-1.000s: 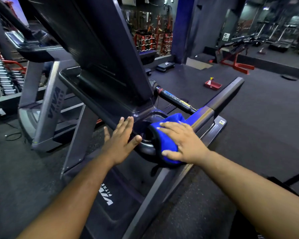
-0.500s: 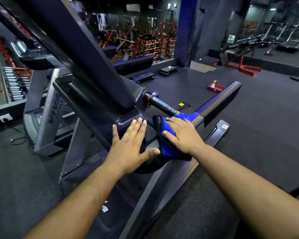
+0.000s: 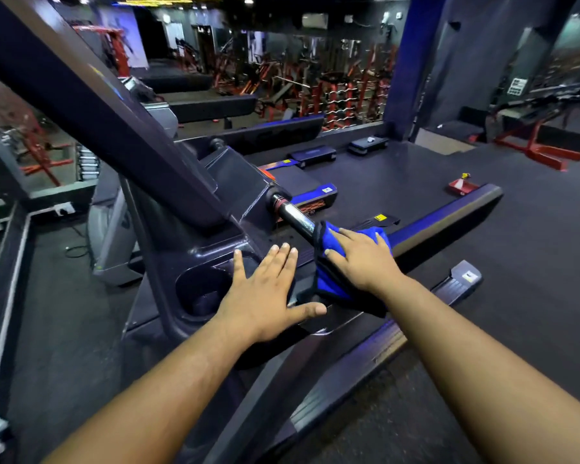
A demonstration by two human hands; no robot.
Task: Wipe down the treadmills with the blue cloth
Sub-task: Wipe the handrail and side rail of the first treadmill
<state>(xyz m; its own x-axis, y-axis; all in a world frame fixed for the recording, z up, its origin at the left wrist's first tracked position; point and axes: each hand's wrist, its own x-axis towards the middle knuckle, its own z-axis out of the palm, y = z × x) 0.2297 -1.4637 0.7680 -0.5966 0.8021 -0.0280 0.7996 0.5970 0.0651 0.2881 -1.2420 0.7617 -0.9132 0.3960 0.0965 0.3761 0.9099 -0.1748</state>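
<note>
A dark treadmill (image 3: 168, 182) fills the middle of the head view, its console tilting up to the left. My right hand (image 3: 362, 259) presses the blue cloth (image 3: 332, 283) flat against the treadmill's right handrail (image 3: 449, 216), just where the chrome grip bar (image 3: 295, 219) meets it. The cloth drapes down over the rail under my palm. My left hand (image 3: 268, 293) lies flat with fingers spread on the console tray, beside a cup holder (image 3: 201, 289), and holds nothing.
A second treadmill (image 3: 114, 229) stands to the left. Step platforms (image 3: 312, 154) and a small red item (image 3: 462, 185) lie on the black rubber floor ahead. Red weight racks (image 3: 332, 92) and a blue pillar (image 3: 406, 61) are farther back.
My right hand has slid the cloth from the cup holder rim up onto the handrail by the chrome bar. My left hand settled flat on the console tray. The view tilted upward.
</note>
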